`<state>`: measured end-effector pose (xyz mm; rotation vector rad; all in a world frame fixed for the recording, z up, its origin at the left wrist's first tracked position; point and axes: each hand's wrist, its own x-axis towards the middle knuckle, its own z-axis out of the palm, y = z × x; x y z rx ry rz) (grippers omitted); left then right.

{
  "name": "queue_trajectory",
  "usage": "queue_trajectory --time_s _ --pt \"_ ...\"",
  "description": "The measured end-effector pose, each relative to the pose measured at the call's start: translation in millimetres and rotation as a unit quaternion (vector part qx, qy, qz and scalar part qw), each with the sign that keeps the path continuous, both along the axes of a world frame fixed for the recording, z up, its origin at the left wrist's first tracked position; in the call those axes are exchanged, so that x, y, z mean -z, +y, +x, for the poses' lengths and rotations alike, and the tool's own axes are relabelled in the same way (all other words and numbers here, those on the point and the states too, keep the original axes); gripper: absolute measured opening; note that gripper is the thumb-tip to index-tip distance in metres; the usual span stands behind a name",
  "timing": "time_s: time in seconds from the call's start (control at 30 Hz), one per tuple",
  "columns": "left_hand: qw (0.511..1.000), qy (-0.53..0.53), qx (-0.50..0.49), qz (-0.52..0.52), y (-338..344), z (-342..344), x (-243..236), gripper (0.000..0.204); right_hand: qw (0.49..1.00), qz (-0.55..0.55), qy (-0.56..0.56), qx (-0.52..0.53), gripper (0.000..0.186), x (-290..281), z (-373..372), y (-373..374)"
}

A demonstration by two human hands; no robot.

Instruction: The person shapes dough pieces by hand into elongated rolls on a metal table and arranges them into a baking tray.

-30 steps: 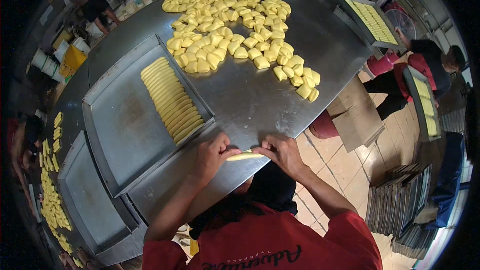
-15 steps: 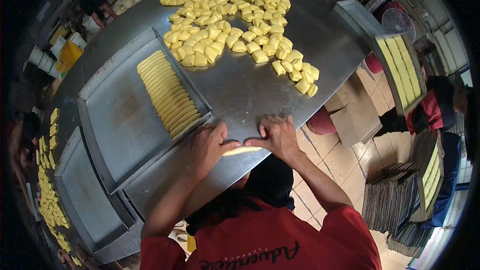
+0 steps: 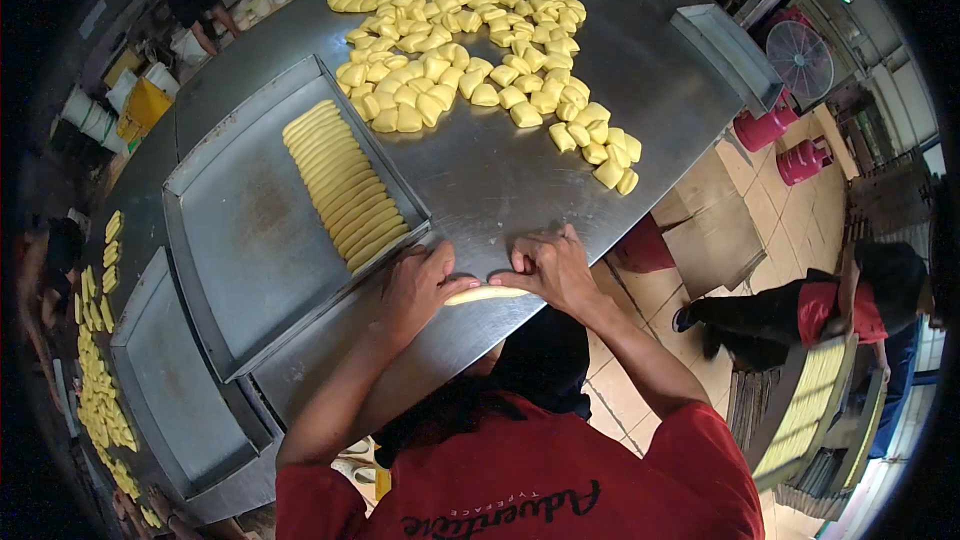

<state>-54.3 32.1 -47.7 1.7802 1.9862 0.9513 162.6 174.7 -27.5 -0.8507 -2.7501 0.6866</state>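
A thin, pale yellow dough roll (image 3: 487,293) lies along the near edge of the metal table. My left hand (image 3: 422,282) is curled at its left end, with thumb and fingers pinching the dough. At the other end my right hand (image 3: 552,270) has its fingers bent and its thumb pressed to the dough. Just left of my hands stands a large grey metal tray (image 3: 255,240). Inside it, along the right side, several finished-looking dough rolls (image 3: 345,190) lie side by side in a column. Many cut yellow dough pieces (image 3: 415,90) are spread farther back.
Another empty-looking tray (image 3: 185,390) sits at left, beside more dough strips (image 3: 100,390). An upright tray (image 3: 725,50) edges the table at far right. On the right, a co-worker (image 3: 835,310) holds a dough-filled tray (image 3: 805,410) near red gas cylinders (image 3: 770,125) and a fan (image 3: 800,55).
At right, the co-worker's dough-filled tray has come down from the upper right to the lower right, uncovering the gas cylinders. My hands stay at the dough roll with only slight finger movement.
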Motion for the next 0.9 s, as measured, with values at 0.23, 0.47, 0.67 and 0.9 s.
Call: queue_trajectory --time_s 0.23,0.47,0.67,0.9 --pt "0.992 -0.047 0.006 -0.113 2.3 -7.4 -12.5 0.052 1.000 0.025 -0.015 0.002 0.059 1.1 -11.0 -10.1" --pt "0.998 -0.046 0.019 -0.046 -1.3 -11.6 -4.7 0.049 1.000 0.004 0.029 -0.004 0.063 6.6 -10.2 3.0" --pt "0.996 -0.054 0.033 -0.060 -1.1 -12.8 -15.5 0.044 0.995 0.059 -0.077 0.017 0.062 -2.8 -22.2 -9.7" --pt "0.993 -0.118 0.022 0.003 -8.2 -15.0 1.1 0.041 1.000 0.007 0.009 -0.003 0.063 9.2 -3.7 6.1"
